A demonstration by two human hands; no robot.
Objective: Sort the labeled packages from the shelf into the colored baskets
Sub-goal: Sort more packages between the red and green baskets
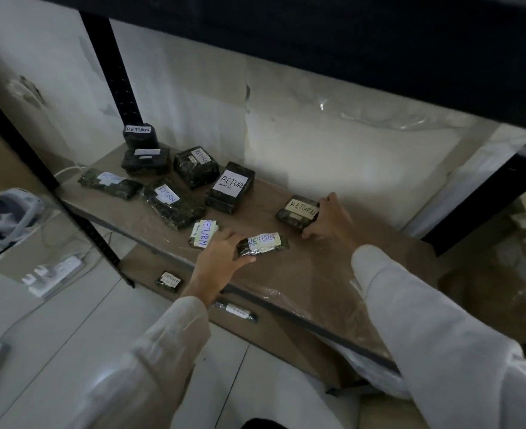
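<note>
Closest to the camera, two arms in pale sleeves reach out over a brown shelf [317, 274] covered in clear plastic. Under it, on a lower board, lies a small dark package [169, 279] with a white label. On the brown shelf, the left hand [221, 255] pinches the left end of a flat RETURN package [265, 243], with the thumb on the near side and the fingers on the far side. A bit farther back, the right hand [329, 219] curls round the right end of a cream-label RETURN package [297, 210]. Both packages look to be resting on the shelf, not lifted yet. A little RETURN package [203, 233] lies just beside the left hand. Farther back stand a tall RETURN package [229, 188] and more dark wrapped ones, and a stack of two packages [141, 150] sits at the far left corner. I think this is the picking-up step, one package in each hand. No colored baskets can be seen here. So the next move likely needs both packages lifted off the shelf, then a turn to find the basket meant for RETURN labels.
</note>
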